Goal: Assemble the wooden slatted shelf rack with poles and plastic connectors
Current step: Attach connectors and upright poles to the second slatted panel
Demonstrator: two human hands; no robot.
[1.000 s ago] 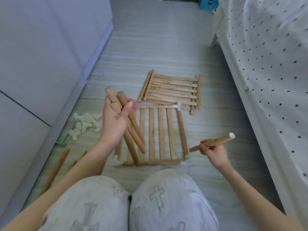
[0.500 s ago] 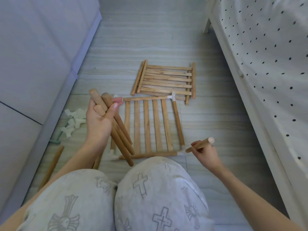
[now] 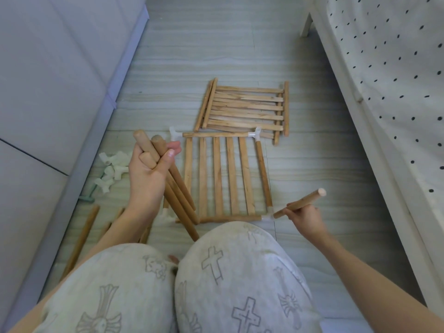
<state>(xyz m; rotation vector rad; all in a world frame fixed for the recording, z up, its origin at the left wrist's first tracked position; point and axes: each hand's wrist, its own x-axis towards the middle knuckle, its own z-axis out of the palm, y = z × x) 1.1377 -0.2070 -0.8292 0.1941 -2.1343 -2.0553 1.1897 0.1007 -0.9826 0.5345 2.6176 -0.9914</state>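
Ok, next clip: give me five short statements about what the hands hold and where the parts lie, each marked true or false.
1. The left hand grips a bundle of wooden poles. True.
2. The right hand is empty. False: it holds a single pole, its lower end at the near right corner connector of the framed slat panel.
3. The loose white connectors lie beside the bed. False: they lie on the floor by the grey cabinet front.
4. More slat panels lie stacked beyond the framed one. True.
5. All poles are in hand. False: some poles lie on the floor.
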